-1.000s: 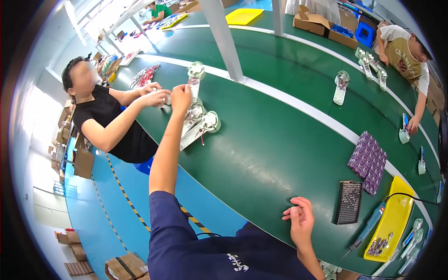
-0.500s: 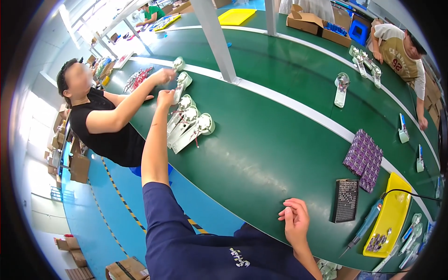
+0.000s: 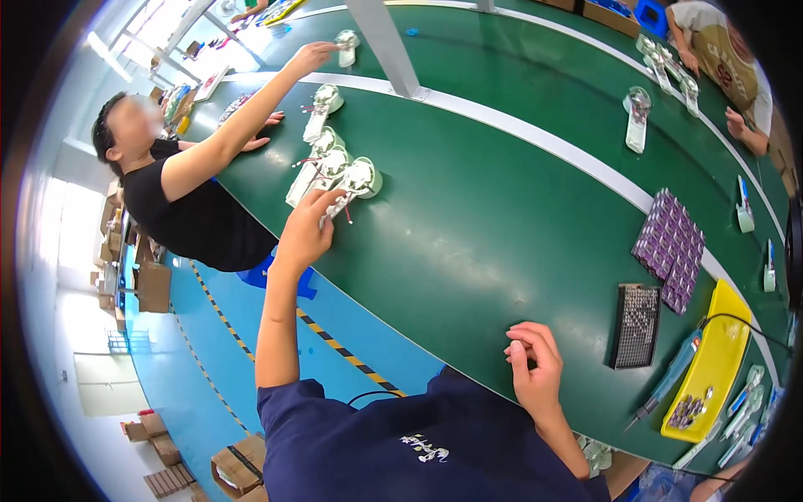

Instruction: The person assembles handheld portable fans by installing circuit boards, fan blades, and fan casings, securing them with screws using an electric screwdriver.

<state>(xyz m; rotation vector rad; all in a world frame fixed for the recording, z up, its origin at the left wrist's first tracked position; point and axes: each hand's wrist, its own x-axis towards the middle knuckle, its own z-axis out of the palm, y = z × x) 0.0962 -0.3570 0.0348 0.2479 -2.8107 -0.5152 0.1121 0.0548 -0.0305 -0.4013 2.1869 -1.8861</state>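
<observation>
My left hand (image 3: 308,233) is closed around the handle of the nearest pale green fan-shaped housing (image 3: 361,177), which has a round head and a red wire. Right beside it lie more of these housings (image 3: 303,182), their round heads pointing away from me. A little farther off, another pale green housing (image 3: 321,113) rests alone on the green table. My right hand (image 3: 537,368) hovers at the table's near edge, palm inward, fingers loosely curled and nothing visible in them.
At left, a co-worker in black reaches toward a pale green piece (image 3: 346,48) by a grey post (image 3: 385,50). To the right are a purple block of small parts (image 3: 672,249), a black grid tray (image 3: 636,328), an electric screwdriver (image 3: 669,381) and a yellow tray (image 3: 718,356).
My left hand has let go of the farther housing and come nearer, taking the closest one by its handle. The co-worker's arm has stretched farther away. My right hand stays about where it was.
</observation>
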